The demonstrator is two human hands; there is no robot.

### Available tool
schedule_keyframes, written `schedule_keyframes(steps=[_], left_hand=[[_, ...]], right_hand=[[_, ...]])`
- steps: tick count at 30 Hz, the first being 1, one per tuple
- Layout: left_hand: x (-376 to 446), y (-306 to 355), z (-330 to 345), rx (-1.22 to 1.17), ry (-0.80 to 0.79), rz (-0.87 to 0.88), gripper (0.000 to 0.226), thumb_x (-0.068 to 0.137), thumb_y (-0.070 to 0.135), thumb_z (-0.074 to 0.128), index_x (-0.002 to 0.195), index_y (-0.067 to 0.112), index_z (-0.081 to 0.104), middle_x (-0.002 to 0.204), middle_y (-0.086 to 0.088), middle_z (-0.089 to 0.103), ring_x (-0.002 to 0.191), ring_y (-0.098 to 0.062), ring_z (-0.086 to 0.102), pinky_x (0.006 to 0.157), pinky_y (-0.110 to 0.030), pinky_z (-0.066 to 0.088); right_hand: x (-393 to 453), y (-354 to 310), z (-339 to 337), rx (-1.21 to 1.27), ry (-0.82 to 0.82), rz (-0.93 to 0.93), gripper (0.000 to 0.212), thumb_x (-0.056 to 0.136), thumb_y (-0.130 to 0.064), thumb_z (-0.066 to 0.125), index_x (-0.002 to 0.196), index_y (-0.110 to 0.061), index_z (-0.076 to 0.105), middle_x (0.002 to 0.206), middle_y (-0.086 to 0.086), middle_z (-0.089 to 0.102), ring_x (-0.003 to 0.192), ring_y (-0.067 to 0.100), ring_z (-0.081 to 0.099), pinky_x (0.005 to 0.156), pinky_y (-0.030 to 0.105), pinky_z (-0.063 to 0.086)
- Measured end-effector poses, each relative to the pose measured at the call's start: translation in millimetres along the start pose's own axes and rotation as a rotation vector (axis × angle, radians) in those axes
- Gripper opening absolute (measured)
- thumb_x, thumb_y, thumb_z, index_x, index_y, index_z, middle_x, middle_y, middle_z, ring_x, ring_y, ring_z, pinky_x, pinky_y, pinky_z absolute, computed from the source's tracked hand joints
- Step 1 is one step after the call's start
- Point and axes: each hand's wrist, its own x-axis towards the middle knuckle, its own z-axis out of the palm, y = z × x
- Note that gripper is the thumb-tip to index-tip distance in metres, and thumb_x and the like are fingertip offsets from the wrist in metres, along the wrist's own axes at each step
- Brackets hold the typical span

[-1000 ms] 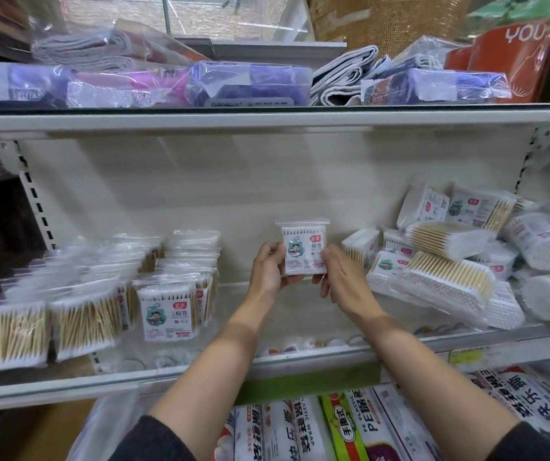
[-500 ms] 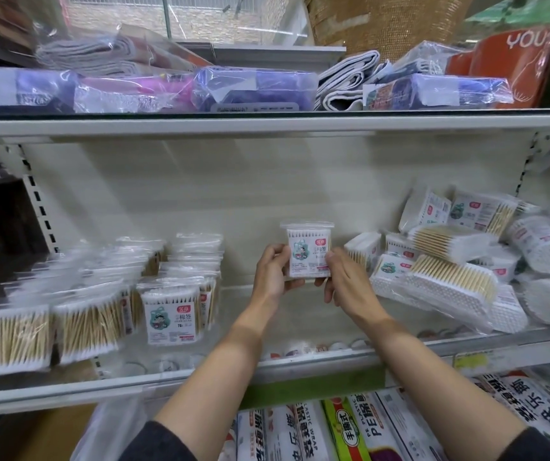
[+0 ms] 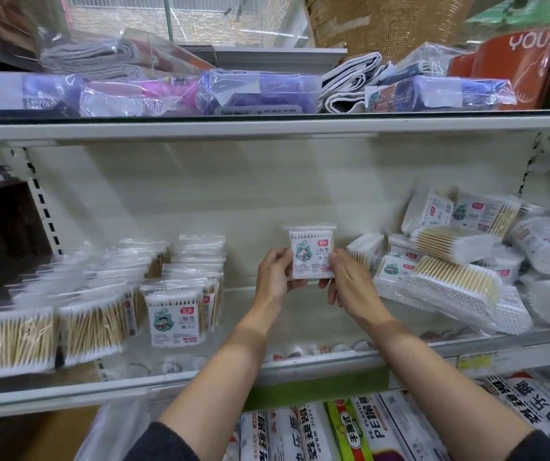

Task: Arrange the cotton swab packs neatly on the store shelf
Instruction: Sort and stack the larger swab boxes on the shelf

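Note:
A small clear cotton swab pack [image 3: 310,250] with a white label stands upright in mid-air above the middle shelf [image 3: 200,377]. My left hand [image 3: 272,277] grips its left edge and my right hand [image 3: 350,282] grips its right edge. Upright packs stand in rows [image 3: 173,314] at the shelf's left, label sides and wooden sticks facing out. A loose heap of packs [image 3: 456,281] lies tumbled at the shelf's right, some flat, some leaning.
The upper shelf [image 3: 267,128] hangs just above and carries wrapped cloths and purple bags [image 3: 257,94]. Rolls of plastic wrap [image 3: 366,430] fill the shelf below. A bare stretch of shelf floor [image 3: 267,327] lies between the rows and the heap.
The held pack has sunk slightly and stays upright between both hands. The camera has shifted a little; the shelf stock has not moved.

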Motion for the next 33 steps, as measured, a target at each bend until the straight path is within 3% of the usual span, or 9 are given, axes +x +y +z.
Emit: schedule_keyframes(steps=[6, 10, 17, 33], left_hand=[[-1.3, 1.9, 0.3, -0.008, 0.016, -0.006, 0.021, 0.099, 0.014, 0.04, 0.08, 0.016, 0.047, 0.081, -0.003, 0.062, 0.069, -0.01, 0.058, 0.052, -0.019, 0.047], [-2.1, 2.2, 0.4, -0.002, 0.024, -0.005, 0.021, 0.099, 0.014, 0.041, 0.079, 0.017, 0.047, 0.078, -0.001, 0.061, 0.066, -0.009, 0.056, 0.053, -0.018, 0.045], [-0.9, 1.6, 0.3, -0.015, 0.021, -0.009, 0.02, 0.098, 0.012, 0.042, 0.078, 0.017, 0.046, 0.078, -0.002, 0.061, 0.067, -0.01, 0.056, 0.055, -0.02, 0.044], [0.6, 1.2, -1.7, -0.022, 0.023, -0.013, 0.021, 0.094, 0.003, 0.038, 0.08, 0.015, 0.048, 0.077, -0.004, 0.062, 0.069, -0.012, 0.057, 0.058, -0.024, 0.045]], right_hand=[[-1.5, -0.5, 1.1, -0.006, -0.027, 0.009, 0.039, 0.103, -0.029, 0.027, 0.086, -0.009, 0.055, 0.068, 0.011, 0.064, 0.047, 0.019, 0.054, 0.046, 0.018, 0.037], [-2.3, -3.0, 0.7, -0.042, -0.026, -0.003, 0.036, 0.103, -0.03, 0.026, 0.082, -0.015, 0.051, 0.066, 0.008, 0.064, 0.047, 0.017, 0.054, 0.048, 0.018, 0.037], [-2.2, -4.9, -0.3, -0.038, -0.016, -0.025, 0.03, 0.103, -0.026, 0.028, 0.08, -0.027, 0.047, 0.069, 0.012, 0.063, 0.044, 0.017, 0.053, 0.045, 0.017, 0.037], [-1.0, -3.7, 0.2, -0.041, -0.013, -0.011, 0.031, 0.103, -0.027, 0.028, 0.083, -0.022, 0.052, 0.073, 0.013, 0.063, 0.046, 0.016, 0.054, 0.045, 0.016, 0.037]])
